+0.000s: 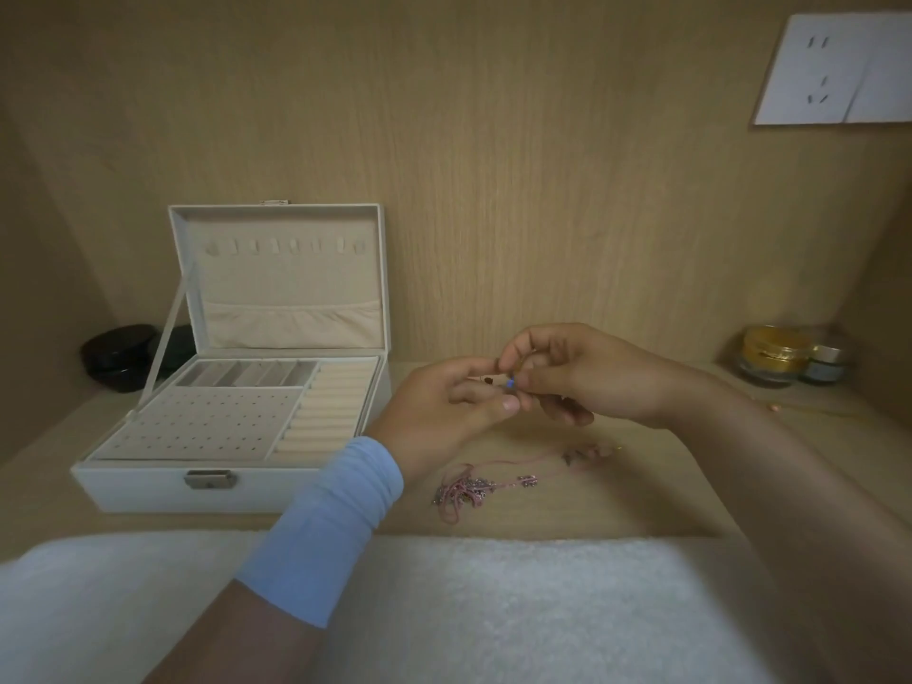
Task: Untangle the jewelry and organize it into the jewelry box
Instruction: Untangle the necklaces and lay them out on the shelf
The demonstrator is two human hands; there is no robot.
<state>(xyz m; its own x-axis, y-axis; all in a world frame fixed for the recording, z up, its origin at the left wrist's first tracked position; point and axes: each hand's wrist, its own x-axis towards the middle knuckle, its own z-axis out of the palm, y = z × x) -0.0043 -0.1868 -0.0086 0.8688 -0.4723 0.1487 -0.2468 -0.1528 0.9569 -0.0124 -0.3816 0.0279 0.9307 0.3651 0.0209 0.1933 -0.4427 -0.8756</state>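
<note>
Head view. I see the left hand (444, 407) and right hand (582, 377) meeting above the table (617, 510), fingers curled. Both pinch a small piece (510, 382) with a blue bead between their fingertips; its finer detail is too small to tell. A pink tangle (469, 488) of cord and chain lies on the table just below the hands, right of the box (148, 491). The box stands open, lid upright. A blue sleeve (335, 520) covers the left wrist. A white towel (493, 609) lies along the near edge. Jars (770, 357) stand far right.
</note>
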